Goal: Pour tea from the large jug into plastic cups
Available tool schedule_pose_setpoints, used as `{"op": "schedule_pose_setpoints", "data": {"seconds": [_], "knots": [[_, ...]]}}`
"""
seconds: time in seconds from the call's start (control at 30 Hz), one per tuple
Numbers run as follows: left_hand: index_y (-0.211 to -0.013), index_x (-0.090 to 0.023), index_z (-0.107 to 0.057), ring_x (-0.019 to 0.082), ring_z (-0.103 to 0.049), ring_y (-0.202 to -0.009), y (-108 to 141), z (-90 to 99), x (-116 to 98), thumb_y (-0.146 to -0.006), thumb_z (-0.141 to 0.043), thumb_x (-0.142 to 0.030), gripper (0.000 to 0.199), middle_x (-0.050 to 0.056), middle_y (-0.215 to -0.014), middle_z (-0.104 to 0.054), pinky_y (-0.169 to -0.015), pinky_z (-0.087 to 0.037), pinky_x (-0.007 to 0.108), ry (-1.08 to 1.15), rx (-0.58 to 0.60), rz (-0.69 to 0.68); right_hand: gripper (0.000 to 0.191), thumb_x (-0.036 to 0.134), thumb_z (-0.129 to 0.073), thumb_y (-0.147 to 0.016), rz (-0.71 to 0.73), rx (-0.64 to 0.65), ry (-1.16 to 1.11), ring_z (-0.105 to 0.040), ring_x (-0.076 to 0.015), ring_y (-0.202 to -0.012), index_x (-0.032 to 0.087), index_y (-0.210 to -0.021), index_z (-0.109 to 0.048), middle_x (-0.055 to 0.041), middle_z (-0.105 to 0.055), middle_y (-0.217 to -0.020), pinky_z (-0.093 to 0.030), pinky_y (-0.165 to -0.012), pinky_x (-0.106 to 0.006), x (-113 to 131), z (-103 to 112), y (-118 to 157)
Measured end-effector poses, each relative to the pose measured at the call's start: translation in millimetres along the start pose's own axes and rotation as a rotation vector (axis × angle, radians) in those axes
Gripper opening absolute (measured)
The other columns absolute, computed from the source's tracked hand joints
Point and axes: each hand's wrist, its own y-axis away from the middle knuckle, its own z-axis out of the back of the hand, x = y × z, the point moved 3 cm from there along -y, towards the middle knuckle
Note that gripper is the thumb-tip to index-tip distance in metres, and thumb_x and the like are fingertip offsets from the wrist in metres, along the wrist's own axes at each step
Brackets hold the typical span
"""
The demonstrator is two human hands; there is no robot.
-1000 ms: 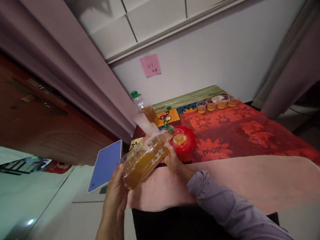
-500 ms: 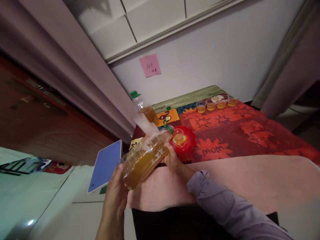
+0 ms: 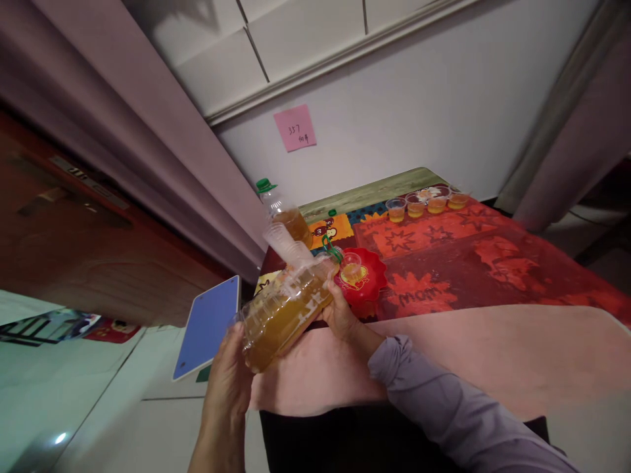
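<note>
A large clear bottle of amber liquid is tilted nearly on its side between my hands, its mouth toward the right. My left hand grips its base end, and my right hand holds it near the neck. Right beside the mouth, a clear plastic cup with some amber liquid sits on a red scalloped plate. A green ring handle shows at the bottle's neck. Behind the bottle lies a stack of clear cups.
A second bottle with a green cap stands at the table's back left. Several cups with amber liquid line the back of the red patterned tablecloth. A small green cap lies near the back edge. A blue board is at the left.
</note>
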Motion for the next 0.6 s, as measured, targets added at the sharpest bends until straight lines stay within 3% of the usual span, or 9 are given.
{"op": "schedule_pose_setpoints", "data": {"seconds": [0.13,0.23,0.33,0.47,0.6], "knots": [[-0.116,-0.019,-0.078,0.029,-0.078,-0.108,-6,7.1,12,-0.074,-0.09,-0.043,0.05,0.007,-0.111,-0.083,-0.092,-0.064,0.039,0.071,-0.072,0.046,0.062,0.069,-0.067,-0.085,0.042,-0.004,0.069,-0.073,-0.0314,-0.117,0.027,-0.131,-0.065,-0.0054,-0.077,-0.127,-0.067,-0.083,-0.047,-3,6,-4],[-0.109,-0.021,-0.08,0.025,-0.078,-0.103,-7,9.1,25,-0.074,-0.088,-0.036,0.04,0.003,-0.106,-0.084,-0.089,-0.064,0.034,0.168,-0.151,0.089,0.061,0.061,-0.07,-0.085,0.196,0.018,0.182,-0.069,-0.029,-0.125,0.029,-0.136,-0.063,-0.0043,-0.074,-0.134,-0.062,-0.101,-0.046,1,9,-6],[-0.112,-0.023,-0.081,0.026,-0.076,-0.115,-6,7.3,38,-0.078,-0.084,-0.04,0.038,0.003,-0.115,-0.084,-0.097,-0.062,0.035,0.247,-0.133,0.084,0.064,0.06,-0.075,-0.081,0.322,0.036,0.265,-0.065,-0.0282,-0.133,0.029,-0.136,-0.063,-0.0051,-0.071,-0.14,-0.052,-0.117,-0.044,10,8,-6],[-0.119,-0.027,-0.08,0.028,-0.068,-0.133,-6,9.8,58,-0.085,-0.079,-0.053,0.044,0.004,-0.129,-0.081,-0.112,-0.055,0.041,0.261,-0.039,0.082,0.078,0.071,-0.081,-0.075,0.337,0.104,0.341,-0.065,-0.0322,-0.133,0.028,-0.138,-0.062,-0.0095,-0.073,-0.137,-0.049,-0.118,-0.048,19,-1,0],[-0.12,-0.029,-0.079,0.029,-0.064,-0.138,-11,22.1,75,-0.085,-0.078,-0.058,0.046,0.006,-0.127,-0.081,-0.113,-0.053,0.042,0.22,-0.042,0.06,0.105,0.08,-0.088,-0.058,0.246,0.193,0.381,-0.069,-0.0359,-0.127,0.029,-0.144,-0.056,-0.0109,-0.075,-0.132,-0.053,-0.113,-0.053,20,-7,5]]}}
